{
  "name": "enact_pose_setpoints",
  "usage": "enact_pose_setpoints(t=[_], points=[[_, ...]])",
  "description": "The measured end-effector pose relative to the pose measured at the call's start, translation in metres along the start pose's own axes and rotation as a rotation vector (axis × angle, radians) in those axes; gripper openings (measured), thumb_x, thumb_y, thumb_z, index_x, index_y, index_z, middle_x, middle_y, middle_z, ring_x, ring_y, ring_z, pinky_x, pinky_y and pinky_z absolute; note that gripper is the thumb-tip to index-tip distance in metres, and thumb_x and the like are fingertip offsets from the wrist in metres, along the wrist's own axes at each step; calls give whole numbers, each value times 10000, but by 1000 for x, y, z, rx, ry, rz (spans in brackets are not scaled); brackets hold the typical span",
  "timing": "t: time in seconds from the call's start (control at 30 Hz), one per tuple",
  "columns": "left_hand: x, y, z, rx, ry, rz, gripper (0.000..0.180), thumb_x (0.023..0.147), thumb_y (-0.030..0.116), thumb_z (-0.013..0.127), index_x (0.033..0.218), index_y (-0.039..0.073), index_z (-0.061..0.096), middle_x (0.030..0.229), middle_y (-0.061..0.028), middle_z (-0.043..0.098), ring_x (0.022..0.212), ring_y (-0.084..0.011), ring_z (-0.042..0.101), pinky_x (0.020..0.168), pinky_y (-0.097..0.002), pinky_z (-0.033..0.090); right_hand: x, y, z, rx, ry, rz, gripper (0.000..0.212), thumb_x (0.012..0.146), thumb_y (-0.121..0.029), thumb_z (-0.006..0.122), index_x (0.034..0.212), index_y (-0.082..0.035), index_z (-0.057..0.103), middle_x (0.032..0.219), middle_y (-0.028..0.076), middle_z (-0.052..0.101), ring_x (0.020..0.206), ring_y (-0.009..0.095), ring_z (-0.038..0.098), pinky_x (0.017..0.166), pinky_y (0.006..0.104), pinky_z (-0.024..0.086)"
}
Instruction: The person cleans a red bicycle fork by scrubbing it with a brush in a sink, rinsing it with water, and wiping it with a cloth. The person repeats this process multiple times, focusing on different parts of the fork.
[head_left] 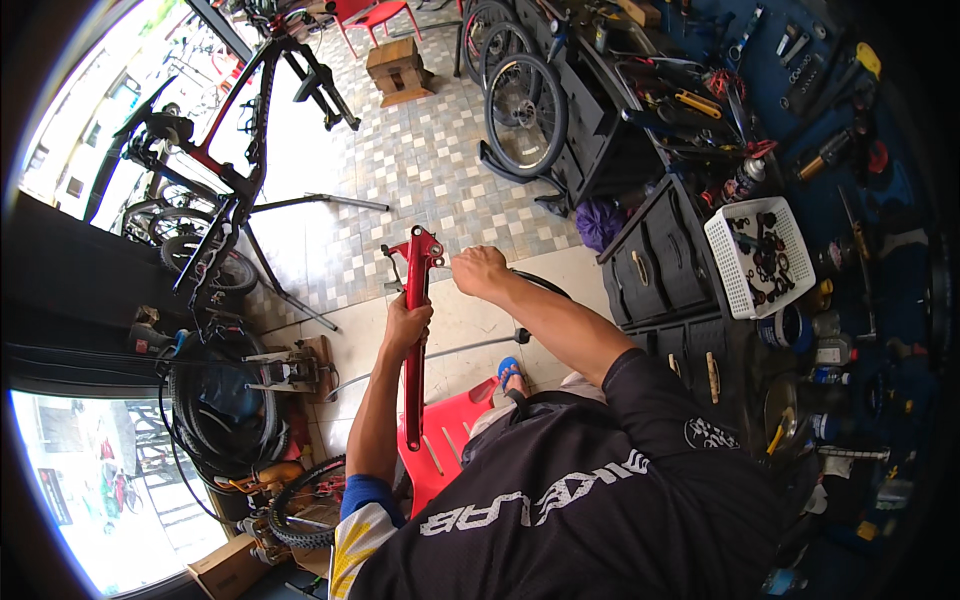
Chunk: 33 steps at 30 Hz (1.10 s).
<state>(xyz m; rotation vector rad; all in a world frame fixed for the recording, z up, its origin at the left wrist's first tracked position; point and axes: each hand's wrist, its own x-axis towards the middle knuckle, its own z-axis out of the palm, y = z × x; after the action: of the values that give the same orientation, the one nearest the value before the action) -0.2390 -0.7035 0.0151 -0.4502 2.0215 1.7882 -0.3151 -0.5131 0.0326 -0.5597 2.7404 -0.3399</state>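
My left hand (407,324) is wrapped round a long red bike swingarm (414,385), held upright in the middle of the view. Its far end has round pivot holes, and a small dark bracket sticks out on its left side. Just right of that end is my right hand (480,272), its fingers curled closed. Whatever it may hold is hidden by the fingers. The swingarm's lower end lies over a red plastic chair (437,470) with slots. A foot in a blue sandal (510,372) shows beside the chair.
A black and red bike frame (235,185) hangs on a stand at far left. Wheels (525,115) lean by dark cabinets (665,255) at right. A white basket (735,265) of small parts sits on top, below hanging tools. Tyres (225,400) pile at left; a wooden stool (400,72) stands far off.
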Motion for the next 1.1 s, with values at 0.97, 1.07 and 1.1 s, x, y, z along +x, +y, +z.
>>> enact_pose_setpoints(t=[0.97,1.07,1.1], points=[[-7,9,8,42,19,53,109,818,35,617,878,70,533,592,2,491,403,-107,456,367,-290,377,0,0,-27,-72,-47,46,260,890,-126,527,974,-108,772,1067,129,745,1004,255,716,787,367,562],[-11,17,10,45,19,46,112,819,39,619,882,71,533,592,3,493,403,-107,455,368,-290,377,0,1,-24,-16,-16,42,248,865,-90,534,956,-43,761,1048,182,737,995,307,720,816,422,578],[-10,17,8,48,24,50,113,819,40,620,883,72,533,591,4,493,403,-106,454,368,-289,376,0,0,-24,-14,-21,39,249,866,-92,534,955,-43,760,1047,184,736,993,309,720,818,423,578]])
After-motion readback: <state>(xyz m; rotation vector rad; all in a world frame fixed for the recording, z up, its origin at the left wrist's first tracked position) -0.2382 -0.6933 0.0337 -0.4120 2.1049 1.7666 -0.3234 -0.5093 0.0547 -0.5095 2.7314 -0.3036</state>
